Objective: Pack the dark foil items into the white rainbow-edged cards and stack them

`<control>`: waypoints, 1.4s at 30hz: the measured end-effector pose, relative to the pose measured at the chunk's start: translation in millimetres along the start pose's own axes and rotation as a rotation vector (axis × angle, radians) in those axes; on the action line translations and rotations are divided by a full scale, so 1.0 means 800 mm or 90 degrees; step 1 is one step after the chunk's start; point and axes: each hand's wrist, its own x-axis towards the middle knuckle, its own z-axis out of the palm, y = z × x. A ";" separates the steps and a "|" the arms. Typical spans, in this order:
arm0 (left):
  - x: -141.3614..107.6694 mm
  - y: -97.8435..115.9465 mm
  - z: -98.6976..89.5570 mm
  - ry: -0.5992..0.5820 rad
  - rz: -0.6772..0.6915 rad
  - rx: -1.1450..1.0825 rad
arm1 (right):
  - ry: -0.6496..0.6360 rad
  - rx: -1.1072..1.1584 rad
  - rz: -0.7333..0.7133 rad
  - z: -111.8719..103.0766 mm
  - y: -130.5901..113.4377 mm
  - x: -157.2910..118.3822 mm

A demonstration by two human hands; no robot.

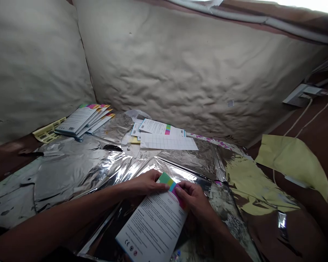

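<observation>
A white printed packet [155, 223] with a multicoloured band across its far end is held between both my hands, over the foil-covered table. My left hand [150, 183] grips the packet's far left corner, thumb on top by the green and yellow part of the band. On the far right corner my right hand [192, 198] is closed, its thumb pressing near the pink part. Fingers beneath the packet are hidden. Small print covers the near face, with dark round symbols at the lower left corner.
Fanned-out similar packets [79, 120] lie at the back left beside a yellow label sheet [50, 131]. A white gridded sheet [169, 142] lies by more packets [153, 126] at the back centre. Yellow paper [292, 163] and a cabled socket [303, 94] are at right.
</observation>
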 end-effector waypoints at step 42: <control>-0.010 0.040 -0.015 0.054 0.117 0.031 | 0.057 0.341 0.088 -0.018 -0.004 0.002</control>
